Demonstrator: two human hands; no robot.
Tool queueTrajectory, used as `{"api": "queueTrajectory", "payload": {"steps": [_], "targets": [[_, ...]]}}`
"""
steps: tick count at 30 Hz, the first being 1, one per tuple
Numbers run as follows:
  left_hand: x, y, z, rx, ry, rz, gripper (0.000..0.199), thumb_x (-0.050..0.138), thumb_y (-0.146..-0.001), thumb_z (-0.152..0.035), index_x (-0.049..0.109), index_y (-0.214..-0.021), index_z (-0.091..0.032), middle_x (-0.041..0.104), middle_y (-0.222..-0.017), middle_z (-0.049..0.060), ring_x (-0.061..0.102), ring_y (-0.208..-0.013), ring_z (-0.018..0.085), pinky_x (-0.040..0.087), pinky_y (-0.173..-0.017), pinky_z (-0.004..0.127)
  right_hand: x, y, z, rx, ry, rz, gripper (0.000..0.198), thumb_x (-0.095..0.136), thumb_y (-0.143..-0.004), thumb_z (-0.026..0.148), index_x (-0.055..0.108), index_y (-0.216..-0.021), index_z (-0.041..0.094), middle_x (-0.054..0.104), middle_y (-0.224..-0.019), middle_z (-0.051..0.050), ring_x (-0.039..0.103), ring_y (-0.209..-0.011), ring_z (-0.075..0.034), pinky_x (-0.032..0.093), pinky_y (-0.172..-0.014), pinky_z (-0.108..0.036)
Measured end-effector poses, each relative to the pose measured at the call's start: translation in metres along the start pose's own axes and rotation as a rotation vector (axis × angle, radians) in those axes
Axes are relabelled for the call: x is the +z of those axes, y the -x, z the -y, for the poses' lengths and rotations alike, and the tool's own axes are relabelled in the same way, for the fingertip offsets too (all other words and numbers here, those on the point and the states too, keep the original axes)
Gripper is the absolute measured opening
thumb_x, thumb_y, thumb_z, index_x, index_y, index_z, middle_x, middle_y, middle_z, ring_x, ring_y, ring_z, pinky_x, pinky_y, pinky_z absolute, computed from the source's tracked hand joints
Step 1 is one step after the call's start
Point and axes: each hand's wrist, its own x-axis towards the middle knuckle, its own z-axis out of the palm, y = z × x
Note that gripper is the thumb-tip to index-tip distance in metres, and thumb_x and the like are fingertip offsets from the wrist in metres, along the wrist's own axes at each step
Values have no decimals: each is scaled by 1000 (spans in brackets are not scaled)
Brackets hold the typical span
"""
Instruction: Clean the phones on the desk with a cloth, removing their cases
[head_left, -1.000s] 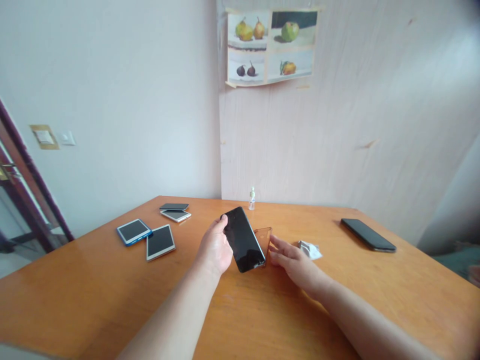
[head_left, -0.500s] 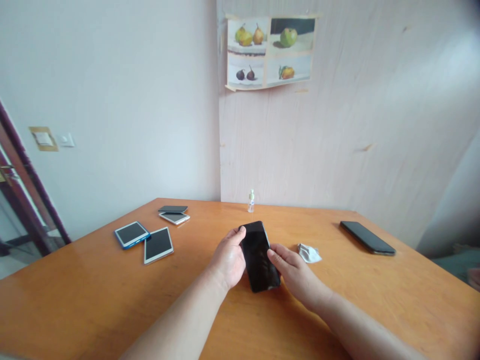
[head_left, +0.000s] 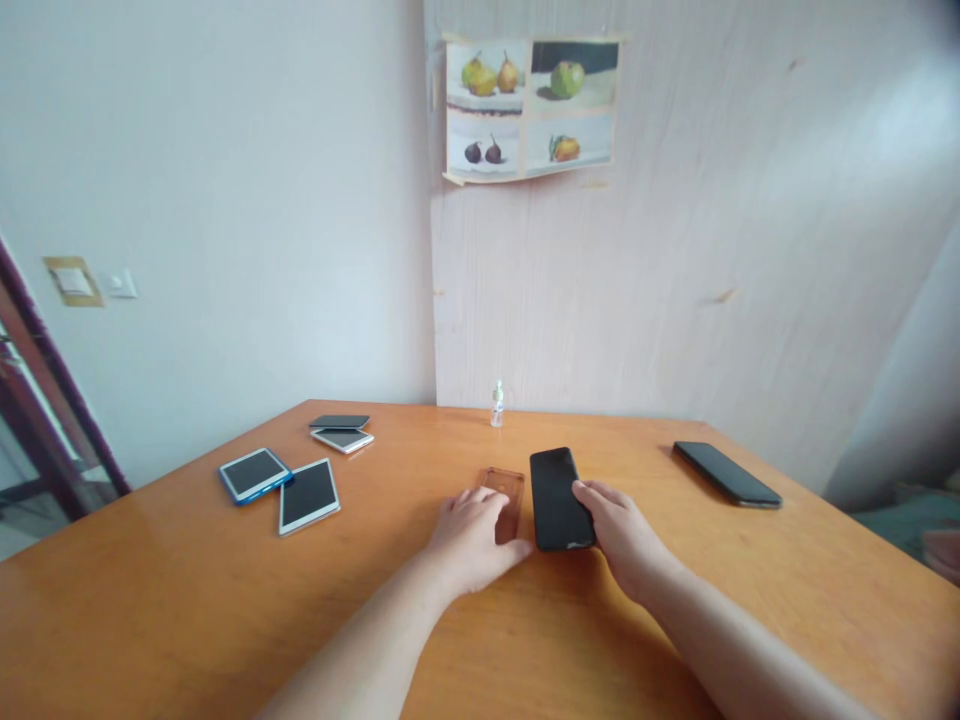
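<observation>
A black smartphone point(head_left: 557, 500) is gripped along its right side by my right hand point(head_left: 624, 540), its dark screen facing up and toward me. Just left of it, a clear phone case point(head_left: 513, 484) lies on the wooden table point(head_left: 525, 660). My left hand point(head_left: 472, 540) is palm down over the case's near left part, thumb spread away from the fingers. Whether those fingertips touch the case I cannot tell.
At the left lie a blue-edged tablet point(head_left: 255, 474), a white tablet point(head_left: 309, 494), a white phone point(head_left: 343, 439) and a dark phone point(head_left: 340, 422). A small spray bottle point(head_left: 497, 405) stands at the back. Another black device point(head_left: 726, 474) rests at the right.
My left hand has let go of the phone and moved down over the clear case, which now shows. The phone has shifted right in my right hand. The white cloth is now hidden.
</observation>
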Motion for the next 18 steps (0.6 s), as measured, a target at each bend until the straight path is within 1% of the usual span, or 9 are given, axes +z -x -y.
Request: {"api": "queueTrajectory", "payload": {"steps": [2,6,9,11,13,14,16,18], "targets": [[-2,1,2,1,-74,18,38,68,-73,-47,65,-105,-27,62,-122,11,52,-117,34,37,-98,44,-2,-1,-3,25,4,-9,29,58,-80,49,63,-77,20,66,-70,-2,59,-62,-17,44,-55,-25],[-8,-3,15,-43,-105,-33,31,65,-75,-39,65,-102,-24,60,-124,12,52,-117,32,38,-98,41,-3,-2,-9,77,36,-19,30,59,-79,49,59,-71,21,60,-61,1,55,-53,-14,41,-47,-24],[-15,-7,27,-111,-171,-76,22,64,-75,-33,65,-95,-23,61,-117,13,54,-113,32,37,-97,42,-1,-1,-10,101,43,4,28,59,-79,47,57,-70,21,55,-56,3,51,-48,-12,38,-42,-22],[-19,-10,31,-179,-173,-155,19,66,-73,-29,65,-90,-24,63,-112,11,53,-112,33,35,-99,43,1,1,-9,125,30,19,26,59,-80,45,55,-69,21,51,-53,4,50,-45,-11,37,-40,-22],[-20,-12,31,-208,-106,-251,18,67,-73,-30,65,-90,-24,65,-109,10,53,-112,32,32,-100,44,4,4,-6,160,3,34,24,59,-80,42,54,-68,21,51,-52,4,50,-44,-11,38,-40,-22],[-19,-12,29,-195,-48,-283,19,67,-74,-33,66,-91,-24,65,-107,10,53,-111,32,33,-100,43,5,5,-5,179,-16,44,22,59,-80,40,54,-69,21,53,-54,3,51,-45,-12,39,-40,-22],[-14,-11,22,-134,99,-289,24,64,-78,-42,67,-94,-24,67,-103,10,56,-106,30,36,-96,40,8,8,-2,215,-61,67,18,60,-80,37,55,-72,21,58,-58,1,54,-48,-12,42,-41,-22],[-6,-7,12,-80,242,-253,33,63,-80,-51,67,-98,-24,69,-103,10,60,-101,28,40,-91,37,10,10,-1,235,-106,96,15,61,-80,34,57,-77,20,62,-62,-2,58,-52,-13,45,-44,-23]]}}
